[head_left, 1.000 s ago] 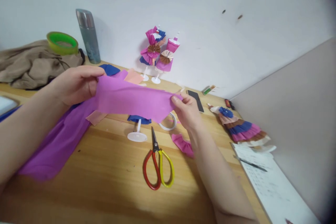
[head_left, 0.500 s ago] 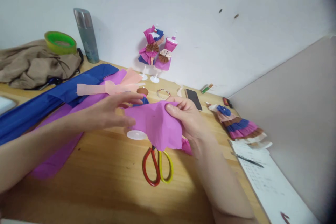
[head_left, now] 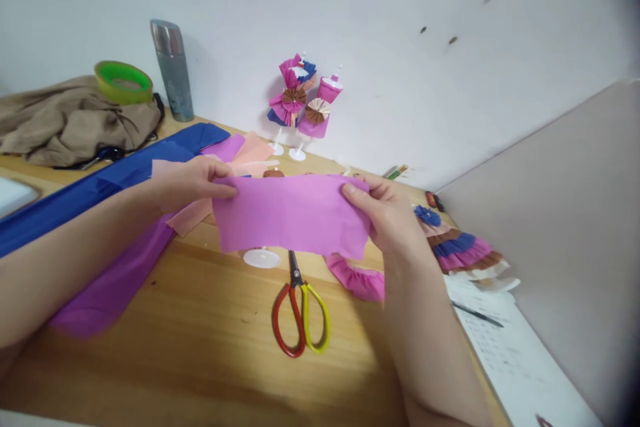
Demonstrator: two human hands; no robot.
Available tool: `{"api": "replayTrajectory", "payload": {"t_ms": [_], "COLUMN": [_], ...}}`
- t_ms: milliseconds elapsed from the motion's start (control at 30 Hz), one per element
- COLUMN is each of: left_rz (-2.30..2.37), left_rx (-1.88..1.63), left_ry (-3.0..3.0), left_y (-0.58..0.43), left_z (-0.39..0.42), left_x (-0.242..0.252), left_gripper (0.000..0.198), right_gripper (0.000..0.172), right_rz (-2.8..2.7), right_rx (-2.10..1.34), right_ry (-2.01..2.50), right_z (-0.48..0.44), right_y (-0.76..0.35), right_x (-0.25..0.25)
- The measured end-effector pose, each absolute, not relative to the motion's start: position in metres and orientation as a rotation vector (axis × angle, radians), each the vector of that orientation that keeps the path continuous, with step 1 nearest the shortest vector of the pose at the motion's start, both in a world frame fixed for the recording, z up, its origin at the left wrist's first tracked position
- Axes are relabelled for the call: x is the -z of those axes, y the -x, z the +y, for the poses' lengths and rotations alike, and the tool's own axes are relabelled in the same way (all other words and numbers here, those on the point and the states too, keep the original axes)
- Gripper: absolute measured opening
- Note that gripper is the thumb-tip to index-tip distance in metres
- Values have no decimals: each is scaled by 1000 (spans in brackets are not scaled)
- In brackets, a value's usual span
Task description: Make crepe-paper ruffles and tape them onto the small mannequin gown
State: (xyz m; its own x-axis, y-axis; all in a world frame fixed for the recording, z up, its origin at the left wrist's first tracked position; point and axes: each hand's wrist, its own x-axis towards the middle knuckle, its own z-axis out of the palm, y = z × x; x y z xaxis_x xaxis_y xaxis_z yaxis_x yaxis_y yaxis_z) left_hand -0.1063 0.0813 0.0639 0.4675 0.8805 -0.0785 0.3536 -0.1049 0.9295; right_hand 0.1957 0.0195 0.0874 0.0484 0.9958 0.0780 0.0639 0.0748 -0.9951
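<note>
A rectangular piece of pink-purple crepe paper (head_left: 293,213) is stretched flat between my two hands above the table. My left hand (head_left: 200,183) pinches its upper left corner, and my right hand (head_left: 380,207) pinches its upper right corner. Below the paper lie scissors (head_left: 295,310) with one red and one yellow handle, their blade tips hidden behind it. A white round base (head_left: 261,258) shows under the paper's lower edge. Beside my right wrist, a gathered pink strip (head_left: 357,278) rests on the wood.
Long blue paper (head_left: 115,180) and purple paper (head_left: 115,280) lie at the left. Two small dressed stands (head_left: 294,97) are by the wall, near a bottle (head_left: 173,73) and green tape (head_left: 123,82). At the right are a layered paper dress (head_left: 465,247) and a written sheet (head_left: 510,347).
My left hand has taken hold of the paper's left corner. The paper, folded and drooping before, is now spread out flat. A peach strip at the left now hangs lower.
</note>
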Motion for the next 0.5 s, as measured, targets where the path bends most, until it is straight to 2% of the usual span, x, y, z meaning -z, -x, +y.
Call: {"api": "replayTrajectory", "payload": {"t_ms": [267,400,500], "left_rz": [960,869,821], "left_rx": [-692,-568,-387], "left_ry": [-1242,-1356,-1514], "left_y": [107,92,76], "left_z": [74,50,25], "left_x": [-68,-75,-77], "left_gripper": [19,14,12], "right_gripper": [29,29,34], "right_rz": [-1798,-2345,-2422], "right_rx": [-1133,-1468,-1470], "right_ry": [1361,1012,1117], "right_z": [14,-1,0], "right_y": [-231,-246,-239], "right_x": [-103,-122,-123]}}
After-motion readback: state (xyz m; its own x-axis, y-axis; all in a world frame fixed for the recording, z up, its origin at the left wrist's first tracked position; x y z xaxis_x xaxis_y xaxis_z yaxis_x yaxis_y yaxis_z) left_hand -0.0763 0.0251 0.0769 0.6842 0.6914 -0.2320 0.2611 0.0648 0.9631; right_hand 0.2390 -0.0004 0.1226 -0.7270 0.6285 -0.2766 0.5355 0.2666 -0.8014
